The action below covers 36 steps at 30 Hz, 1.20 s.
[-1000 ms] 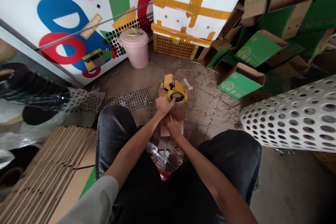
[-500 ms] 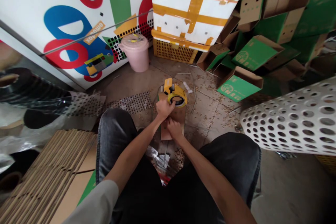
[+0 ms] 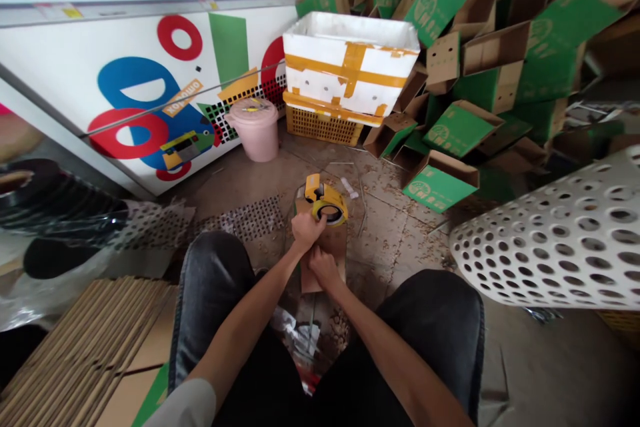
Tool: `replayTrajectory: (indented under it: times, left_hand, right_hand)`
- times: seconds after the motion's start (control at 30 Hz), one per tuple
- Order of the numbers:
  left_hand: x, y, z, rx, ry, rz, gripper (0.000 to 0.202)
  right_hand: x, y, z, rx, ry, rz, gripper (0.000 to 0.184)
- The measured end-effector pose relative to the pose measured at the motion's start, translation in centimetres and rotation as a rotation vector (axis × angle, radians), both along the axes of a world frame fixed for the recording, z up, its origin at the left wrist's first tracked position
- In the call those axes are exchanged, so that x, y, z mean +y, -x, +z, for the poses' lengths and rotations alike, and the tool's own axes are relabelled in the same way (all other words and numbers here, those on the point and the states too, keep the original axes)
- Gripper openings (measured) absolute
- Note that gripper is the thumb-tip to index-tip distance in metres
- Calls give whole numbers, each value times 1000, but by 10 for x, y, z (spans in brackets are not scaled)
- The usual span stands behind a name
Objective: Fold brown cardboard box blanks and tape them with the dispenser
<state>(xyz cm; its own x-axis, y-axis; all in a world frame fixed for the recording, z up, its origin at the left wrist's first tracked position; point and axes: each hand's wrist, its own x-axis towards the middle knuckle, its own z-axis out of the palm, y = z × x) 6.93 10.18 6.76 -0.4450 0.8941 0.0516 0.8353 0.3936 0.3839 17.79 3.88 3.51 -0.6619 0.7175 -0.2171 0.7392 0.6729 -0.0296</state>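
Note:
Between my knees, a small brown cardboard box lies on the floor, a strip of green showing at its left side. My left hand is closed on a yellow tape dispenser above the far part of the box, its thumb by the roll's opening. Just nearer to me, my right hand is closed with fingers curled against the box's top. Whatever may be between those fingers is hidden.
Flattened cartons are stacked at my left. Ahead stand a pink bucket and a taped white foam box on a yellow crate. Green cartons pile up at the right, beyond a perforated white basket.
The view has tilted up, so everything sits lower in the picture and more shows at the top. Both hands keep about the same position on the dispenser and the box.

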Motion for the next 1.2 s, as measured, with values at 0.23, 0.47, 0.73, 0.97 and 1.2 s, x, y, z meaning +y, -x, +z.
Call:
replayTrajectory:
  times: [0.23,0.47,0.73,0.97,1.2]
  left_hand:
    - [5,2,-1,34,13,-6,55]
    - [3,0,-3,44,14,1,59]
    - [1,-2,-4,37,11,-17,59]
    - [1,-6,-3,70,31,8,55]
    - [0,-8,-3,65,33,15,59]
  right_hand:
    - [-1,-7,30,96,108,-188,27]
    - [11,-41,77,471,373,-321,10]
    - [27,-85,132,1101,753,-631,16]
    - [33,-112,145,1136,728,-651,29]
    - [35,-120,147,1177,756,-704,34]
